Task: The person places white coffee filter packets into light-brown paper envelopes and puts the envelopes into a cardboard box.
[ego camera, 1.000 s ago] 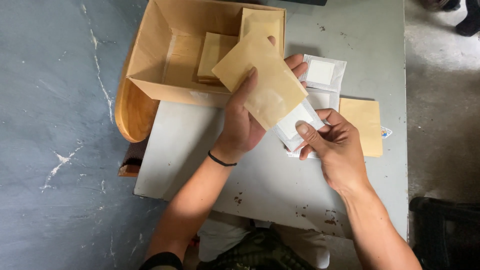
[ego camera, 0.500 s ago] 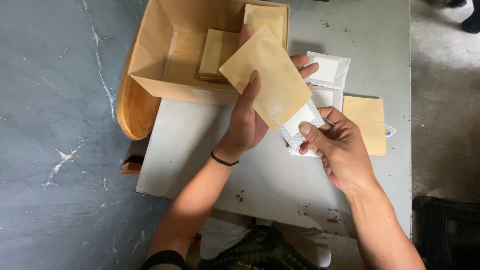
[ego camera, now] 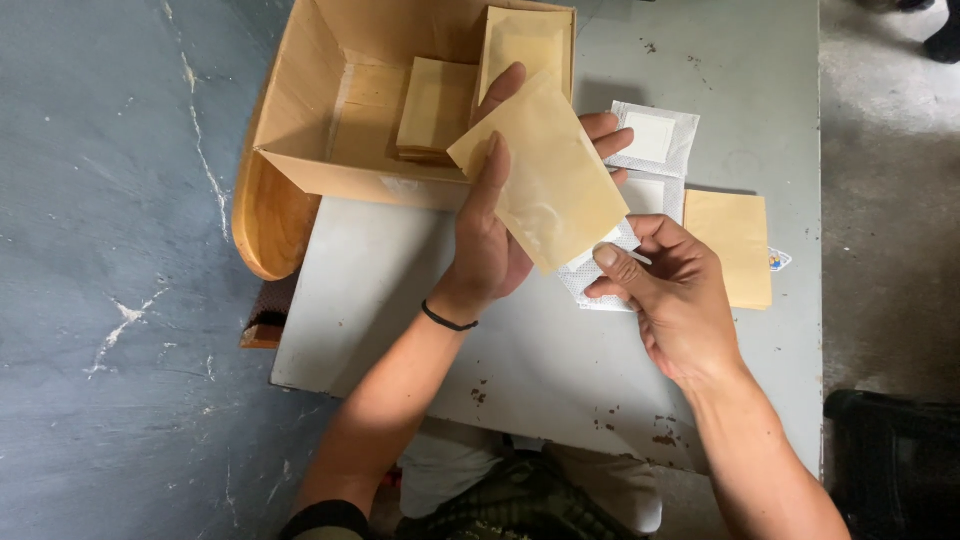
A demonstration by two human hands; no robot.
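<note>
My left hand (ego camera: 492, 240) holds a tan paper envelope (ego camera: 545, 175) upright above the grey table (ego camera: 500, 340). My right hand (ego camera: 670, 290) pinches a white padded sachet (ego camera: 600, 262) whose upper part is slid into the envelope's lower end. Two more white sachets (ego camera: 655, 140) lie flat on the table just behind the hands. A flat tan envelope (ego camera: 735, 245) rests on the table to the right of my right hand.
An open cardboard box (ego camera: 310, 130) at the table's far left holds a stack of tan envelopes (ego camera: 435, 105) and one leaning upright (ego camera: 525, 45). A curved wooden object (ego camera: 262, 225) sits beside the box. Grey cracked floor (ego camera: 110, 250) lies to the left.
The envelope has tilted slightly more upright in my left hand, and the white sachet has gone a little deeper into it. Both hands stay in the same area.
</note>
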